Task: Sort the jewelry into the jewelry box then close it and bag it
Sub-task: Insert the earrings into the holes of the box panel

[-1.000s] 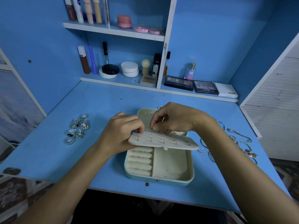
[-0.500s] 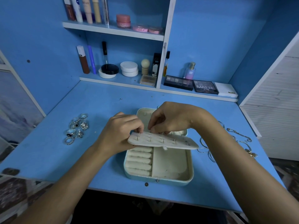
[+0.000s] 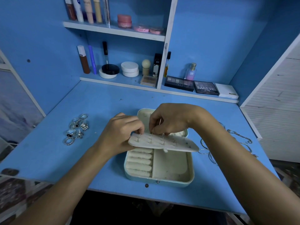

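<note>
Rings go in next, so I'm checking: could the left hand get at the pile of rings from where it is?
Probably yes: the rings lie on open table beside the left hand, nothing between, but it must first release the earring panel.

Both my arms are bare from the near edge of view up to the wrists, with no sleeve showing on either one. My left hand (image 3: pixel 121 132) has no ring, watch or bracelet on it that I can see. My right hand (image 3: pixel 170 119) and its wrist are just as plain. My fingernails are hidden or too small to make out.
</note>
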Demonstrator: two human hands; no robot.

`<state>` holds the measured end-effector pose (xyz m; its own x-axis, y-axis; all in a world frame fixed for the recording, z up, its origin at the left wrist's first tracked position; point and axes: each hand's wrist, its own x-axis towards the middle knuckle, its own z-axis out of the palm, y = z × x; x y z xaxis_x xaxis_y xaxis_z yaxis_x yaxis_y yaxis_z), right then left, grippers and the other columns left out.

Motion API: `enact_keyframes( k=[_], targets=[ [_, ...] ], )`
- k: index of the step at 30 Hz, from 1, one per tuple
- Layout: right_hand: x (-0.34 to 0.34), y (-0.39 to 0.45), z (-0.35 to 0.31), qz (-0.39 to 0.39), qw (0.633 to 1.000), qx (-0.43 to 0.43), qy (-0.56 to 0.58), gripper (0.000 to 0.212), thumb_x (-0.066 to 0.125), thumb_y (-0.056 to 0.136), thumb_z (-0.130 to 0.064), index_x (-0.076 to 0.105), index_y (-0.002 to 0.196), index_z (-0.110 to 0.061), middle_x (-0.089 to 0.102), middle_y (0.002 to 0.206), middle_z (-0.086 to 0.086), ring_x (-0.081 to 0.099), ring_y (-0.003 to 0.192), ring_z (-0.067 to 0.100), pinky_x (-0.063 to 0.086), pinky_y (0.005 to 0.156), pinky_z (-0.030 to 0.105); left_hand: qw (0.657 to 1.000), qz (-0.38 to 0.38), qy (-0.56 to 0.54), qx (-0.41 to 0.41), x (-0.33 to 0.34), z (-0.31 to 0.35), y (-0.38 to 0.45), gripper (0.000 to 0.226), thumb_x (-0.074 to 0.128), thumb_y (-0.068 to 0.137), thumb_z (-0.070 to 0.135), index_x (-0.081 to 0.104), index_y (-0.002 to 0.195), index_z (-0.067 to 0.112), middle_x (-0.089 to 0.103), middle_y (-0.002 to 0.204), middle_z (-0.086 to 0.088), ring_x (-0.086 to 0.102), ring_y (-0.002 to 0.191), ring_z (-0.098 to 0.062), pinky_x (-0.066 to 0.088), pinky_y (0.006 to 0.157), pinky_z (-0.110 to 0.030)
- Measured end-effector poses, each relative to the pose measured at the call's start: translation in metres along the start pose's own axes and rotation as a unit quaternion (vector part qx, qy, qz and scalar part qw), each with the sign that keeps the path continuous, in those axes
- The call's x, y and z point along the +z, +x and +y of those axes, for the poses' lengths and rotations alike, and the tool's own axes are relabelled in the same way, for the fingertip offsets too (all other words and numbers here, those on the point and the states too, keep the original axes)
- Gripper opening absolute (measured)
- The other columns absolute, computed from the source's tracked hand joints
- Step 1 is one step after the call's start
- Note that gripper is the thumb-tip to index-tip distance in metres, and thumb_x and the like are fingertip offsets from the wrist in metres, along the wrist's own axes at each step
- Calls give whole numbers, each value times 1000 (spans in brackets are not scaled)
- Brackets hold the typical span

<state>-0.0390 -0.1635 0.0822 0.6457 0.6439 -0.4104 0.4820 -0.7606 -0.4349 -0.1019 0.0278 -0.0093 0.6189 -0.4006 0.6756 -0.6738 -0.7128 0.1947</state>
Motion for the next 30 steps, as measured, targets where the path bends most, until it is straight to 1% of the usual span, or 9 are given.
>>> enact_keyframes(
  k=[3,6,12,15,18,20,22,25,30],
  targets=[
    [0,1,-2,1,1000,-1,-18,10,63,91,-25,72,90,-29,68,74,-17,64,61,-1,45,61,14,1000,-2,3,-2,0,1,0,8,67,72,16,61,68,16,58,67,8,51,59,-12,40,61,-36],
    [2,0,-2,6,1000,-2,-23,11,63,90,-24,72,91,-29,69,77,-15,63,61,-1,46,63,16,1000,-4,1,-2,-1,2,1,9,58,75,20,61,67,15,58,66,8,51,59,-12,39,61,-35],
    [3,1,-1,13,999,-6,-34,11,63,90,-25,73,92,-29,70,81,-15,60,60,-6,47,66,18,1000,-3,1,-5,-3,5,2,16,56,78,24,62,67,14,58,65,7,53,58,-12,39,61,-35],
    [2,-1,1,14,1000,-4,-20,12,63,91,-26,73,94,-30,71,84,-14,65,66,0,49,67,18,1000,-6,-7,-8,-3,5,3,15,57,77,25,61,68,14,58,65,8,54,57,-14,39,61,-35],
    [0,-3,5,11,1000,-3,27,18,61,93,-21,73,104,-28,72,89,-12,69,73,2,55,71,18,1000,-17,-11,-12,-2,1,3,14,63,77,28,61,71,16,57,66,9,55,58,-14,39,63,-33],
    [0,-5,12,20,993,-3,113,23,59,94,-16,70,112,-24,73,99,-3,73,83,8,61,79,26,1000,-20,-13,-16,-2,0,3,15,65,76,30,61,71,17,57,67,9,55,58,-14,39,63,-33],
    [-1,-9,21,52,981,-2,188,23,58,96,-13,68,115,-21,73,103,2,73,87,12,61,80,30,999,-22,-20,-19,-3,0,4,16,66,76,32,60,73,17,57,67,10,55,60,-10,38,64,-30],
    [-2,-19,38,125,958,4,257,18,58,97,-13,69,111,-16,73,103,5,72,86,13,61,79,32,998,-25,-43,-37,-3,-2,5,23,71,70,35,55,82,24,60,69,12,55,65,-3,37,68,-23],
    [5,-33,66,259,894,11,366,14,57,100,-18,69,102,-12,73,101,8,68,78,14,57,67,27,989,-28,-94,-111,-2,-4,9,37,81,61,36,55,87,30,60,68,15,57,65,-3,42,72,-22]
  ],
)
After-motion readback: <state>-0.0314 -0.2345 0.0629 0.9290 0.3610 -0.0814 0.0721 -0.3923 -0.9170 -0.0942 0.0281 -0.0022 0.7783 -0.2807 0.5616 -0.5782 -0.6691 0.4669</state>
